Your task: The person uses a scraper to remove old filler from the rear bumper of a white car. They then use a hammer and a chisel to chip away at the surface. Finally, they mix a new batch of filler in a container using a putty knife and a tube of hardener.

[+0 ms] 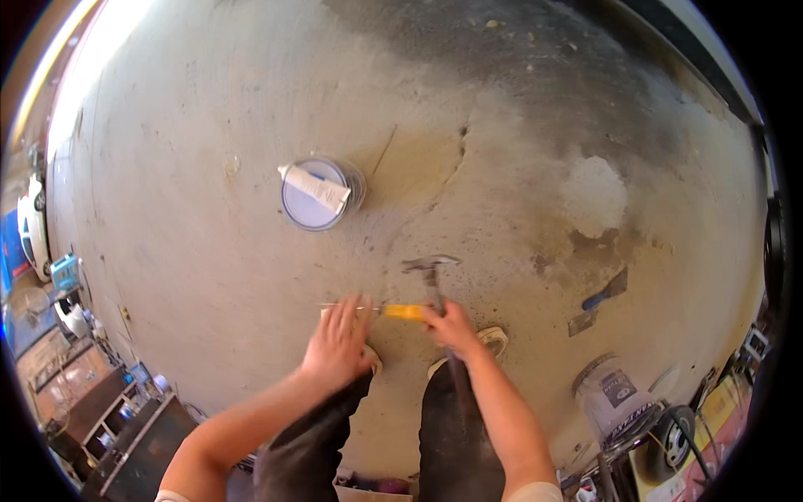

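Observation:
My right hand (452, 326) grips a claw hammer (431, 266), head upward, and a yellow-handled tool (403, 311) lying crosswise, its thin metal shaft pointing left. My left hand (336, 335) is at that shaft, fingers stretched out and slightly blurred; whether it touches the metal I cannot tell. Beneath is the concrete floor (226, 276), with a crack (456, 167) running up beyond the hammer. My shoes (493, 340) and dark trousers show below. A can (297, 201) with a white tube (314, 188) on its lid stands farther forward, left of the crack.
A blue-handled scraper (598, 299) and a metal blade (581, 325) lie to my right. A bucket (606, 393) and a wheel (669, 443) are at lower right. Cluttered metal shelving (125, 443) fills the lower left; a white car (29, 226) shows at the far left.

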